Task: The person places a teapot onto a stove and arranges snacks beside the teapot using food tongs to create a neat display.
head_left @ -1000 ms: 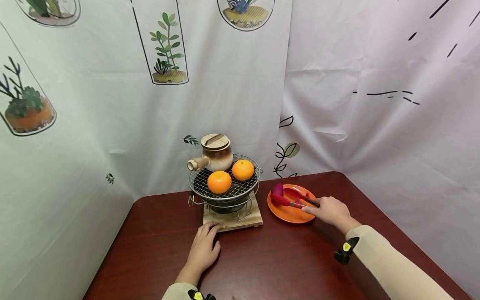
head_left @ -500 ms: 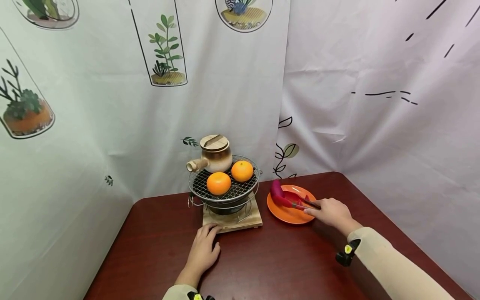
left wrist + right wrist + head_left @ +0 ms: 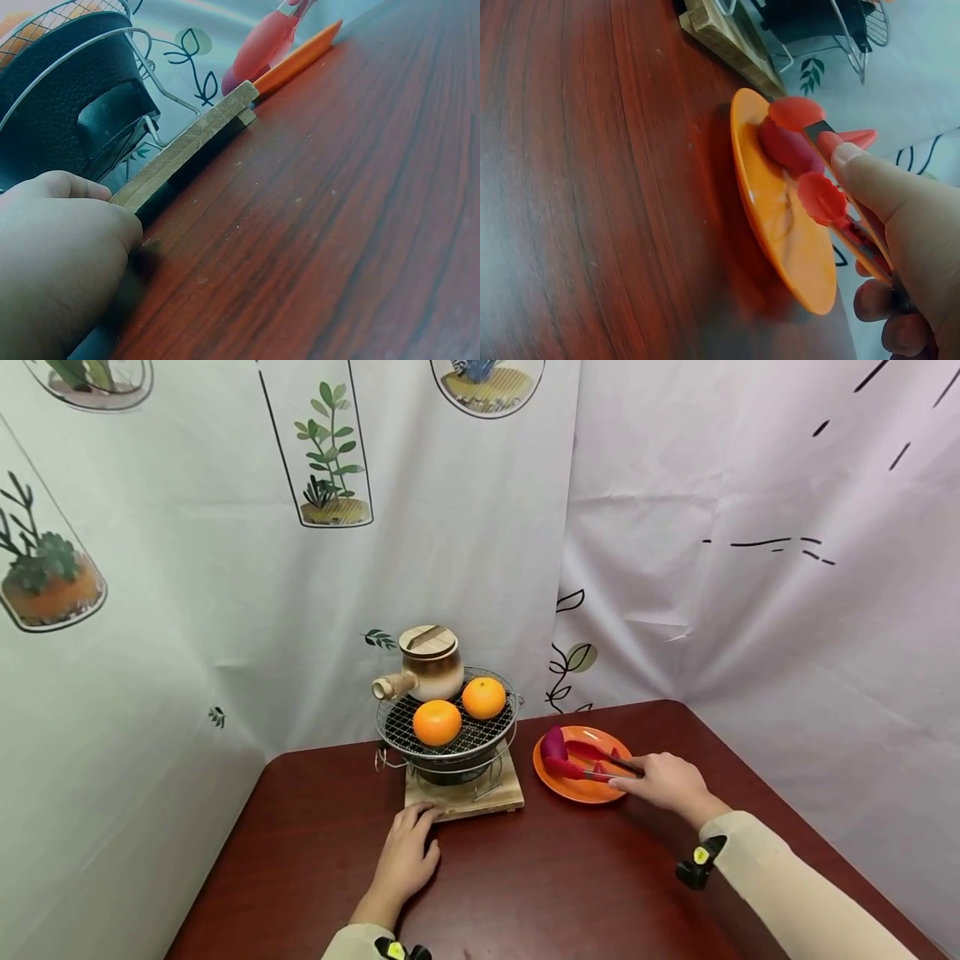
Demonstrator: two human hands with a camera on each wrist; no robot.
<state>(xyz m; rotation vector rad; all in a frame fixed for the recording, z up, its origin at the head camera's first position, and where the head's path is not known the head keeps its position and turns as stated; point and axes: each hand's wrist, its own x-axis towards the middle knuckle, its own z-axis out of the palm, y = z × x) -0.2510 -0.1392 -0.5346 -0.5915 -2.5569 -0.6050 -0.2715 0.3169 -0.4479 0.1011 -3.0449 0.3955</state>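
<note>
My right hand (image 3: 667,787) grips red-tipped tongs (image 3: 566,768) over an orange plate (image 3: 573,793). A smooth purple-magenta item (image 3: 553,743), rounded and perhaps a sweet potato, lies at the plate's left side. In the right wrist view this purple item (image 3: 787,146) sits between the two spread red tong heads; whether they touch it I cannot tell. My left hand (image 3: 405,856) rests with its fingertips on the front edge of a wooden board (image 3: 465,806). In the left wrist view, the fingers (image 3: 71,184) touch the board's edge (image 3: 191,135).
A round black grill stove (image 3: 450,768) with a wire mesh stands on the board. On the mesh are two oranges (image 3: 437,723) and a lidded clay pot (image 3: 433,672) with a side handle. A printed curtain (image 3: 480,560) hangs behind the dark red table (image 3: 525,877).
The purple item tilted upward at the tongs half a second ago and now lies lower, with the tong heads farther apart. My left hand stays in place.
</note>
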